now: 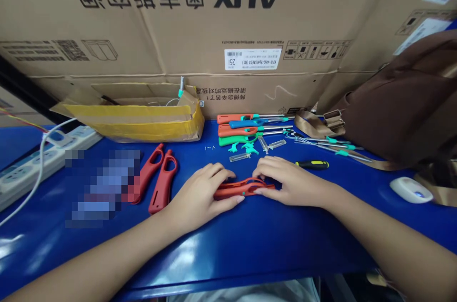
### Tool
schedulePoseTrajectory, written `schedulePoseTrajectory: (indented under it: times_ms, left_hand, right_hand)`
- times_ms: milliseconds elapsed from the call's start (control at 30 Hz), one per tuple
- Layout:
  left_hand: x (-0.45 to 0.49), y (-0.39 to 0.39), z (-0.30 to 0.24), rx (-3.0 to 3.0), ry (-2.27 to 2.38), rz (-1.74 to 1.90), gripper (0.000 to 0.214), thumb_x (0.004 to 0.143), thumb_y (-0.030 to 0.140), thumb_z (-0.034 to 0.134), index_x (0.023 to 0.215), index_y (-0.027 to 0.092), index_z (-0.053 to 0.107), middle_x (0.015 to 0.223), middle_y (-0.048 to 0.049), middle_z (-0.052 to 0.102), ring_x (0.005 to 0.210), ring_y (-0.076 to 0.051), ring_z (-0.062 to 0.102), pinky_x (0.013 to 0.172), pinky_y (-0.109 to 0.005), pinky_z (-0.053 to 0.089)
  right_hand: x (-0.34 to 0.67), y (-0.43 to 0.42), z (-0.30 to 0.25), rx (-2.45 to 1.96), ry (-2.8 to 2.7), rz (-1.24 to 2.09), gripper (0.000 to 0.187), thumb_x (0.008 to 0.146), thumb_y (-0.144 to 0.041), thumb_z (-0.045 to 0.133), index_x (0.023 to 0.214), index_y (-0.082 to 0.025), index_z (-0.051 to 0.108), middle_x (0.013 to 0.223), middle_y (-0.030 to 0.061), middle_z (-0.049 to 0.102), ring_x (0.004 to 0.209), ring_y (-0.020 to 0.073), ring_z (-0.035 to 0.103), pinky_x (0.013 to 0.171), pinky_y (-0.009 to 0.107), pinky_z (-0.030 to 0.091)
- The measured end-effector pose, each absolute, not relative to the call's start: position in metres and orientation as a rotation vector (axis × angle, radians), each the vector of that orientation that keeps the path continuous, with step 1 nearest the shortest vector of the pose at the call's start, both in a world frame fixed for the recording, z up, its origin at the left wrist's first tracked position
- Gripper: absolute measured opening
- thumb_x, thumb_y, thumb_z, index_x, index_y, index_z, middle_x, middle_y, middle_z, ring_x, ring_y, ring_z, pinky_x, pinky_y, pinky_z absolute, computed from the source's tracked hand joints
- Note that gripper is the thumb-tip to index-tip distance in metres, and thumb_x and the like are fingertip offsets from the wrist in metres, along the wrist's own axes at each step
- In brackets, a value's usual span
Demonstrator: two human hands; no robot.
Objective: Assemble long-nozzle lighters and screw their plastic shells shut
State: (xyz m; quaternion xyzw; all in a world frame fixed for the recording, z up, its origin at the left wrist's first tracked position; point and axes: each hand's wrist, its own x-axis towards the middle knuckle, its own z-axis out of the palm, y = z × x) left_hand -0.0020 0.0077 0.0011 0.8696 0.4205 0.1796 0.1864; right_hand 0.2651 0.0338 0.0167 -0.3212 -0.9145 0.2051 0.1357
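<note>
A red-orange lighter casing (233,191) lies lengthwise low over the blue table, its two halves slightly parted along the upper edge. My left hand (209,188) grips its left end, thumb along the near side. Around the right end, by the finger loop, my right hand (282,180) pinches it between thumb and fingers. Left of my hands lie two red casing pieces (163,185). Behind my hands are small clear fuel tanks (240,157) and turquoise trigger parts (250,148). A black and yellow screwdriver (314,164) rests beyond my right hand.
Several long-necked lighters (235,129) and metal rods (348,153) lie at the back. A taped cardboard box (143,121) stands back left, near a white power strip (46,159). A brown bag (400,97) and a white mouse-like device (410,189) are on the right.
</note>
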Motion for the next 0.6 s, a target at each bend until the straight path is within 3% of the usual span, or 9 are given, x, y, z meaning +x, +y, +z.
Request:
schedulePoseTrajectory:
  times_ms: [33, 133, 233, 333, 600]
  left_hand:
    - [-0.0021, 0.0074, 0.0013, 2.435, 1.179, 0.51, 0.038, 0.097, 0.054, 0.059, 0.117, 0.022, 0.064, 0.11, -0.0071, 0.065, 0.098, -0.025, 0.059, 0.089, -0.042, 0.048]
    - [-0.0005, 0.0058, 0.0015, 2.401, 1.162, 0.522, 0.028, 0.105, 0.042, 0.047, 0.117, 0.023, 0.063, 0.11, -0.006, 0.065, 0.099, -0.024, 0.058, 0.091, -0.042, 0.047]
    - [0.0004, 0.0048, 0.0004, 2.412, 1.139, 0.52, 0.021, 0.104, 0.034, 0.049, 0.117, 0.023, 0.063, 0.112, -0.0057, 0.065, 0.1, -0.024, 0.058, 0.092, -0.043, 0.046]
    - [-0.0004, 0.0043, -0.0016, 2.432, 1.125, 0.511, 0.021, 0.099, 0.034, 0.06, 0.117, 0.023, 0.062, 0.113, -0.0056, 0.065, 0.101, -0.025, 0.058, 0.092, -0.043, 0.047]
    - [-0.0016, 0.0065, -0.0055, 2.405, 1.137, 0.538, 0.03, 0.095, 0.037, 0.067, 0.122, 0.023, 0.061, 0.115, -0.0065, 0.066, 0.103, -0.026, 0.059, 0.093, -0.044, 0.048]
  right_hand:
    - [0.2649, 0.0339, 0.0163, -0.938, -2.636, 0.577, 0.004, 0.095, -0.021, 0.062, 0.098, -0.021, 0.058, 0.093, 0.0024, 0.061, 0.086, 0.0179, 0.053, 0.082, 0.033, 0.043]
    - [0.2642, 0.0342, 0.0136, -0.934, -2.628, 0.535, 0.016, 0.089, -0.007, 0.059, 0.091, -0.021, 0.051, 0.094, 0.0016, 0.057, 0.086, 0.017, 0.052, 0.082, 0.031, 0.042]
    - [0.2653, 0.0342, 0.0114, -0.896, -2.678, 0.52, 0.016, 0.091, -0.022, 0.068, 0.092, -0.021, 0.052, 0.103, 0.0036, 0.057, 0.094, 0.0191, 0.053, 0.085, 0.033, 0.042]
    - [0.2672, 0.034, 0.0105, -0.872, -2.716, 0.544, 0.031, 0.09, -0.044, 0.073, 0.089, -0.021, 0.052, 0.109, 0.0045, 0.057, 0.097, 0.0202, 0.055, 0.086, 0.035, 0.042]
    - [0.2666, 0.0317, 0.0137, -0.893, -2.662, 0.715, 0.026, 0.094, -0.036, 0.068, 0.081, -0.021, 0.052, 0.113, 0.0044, 0.059, 0.1, 0.0189, 0.057, 0.089, 0.034, 0.044]
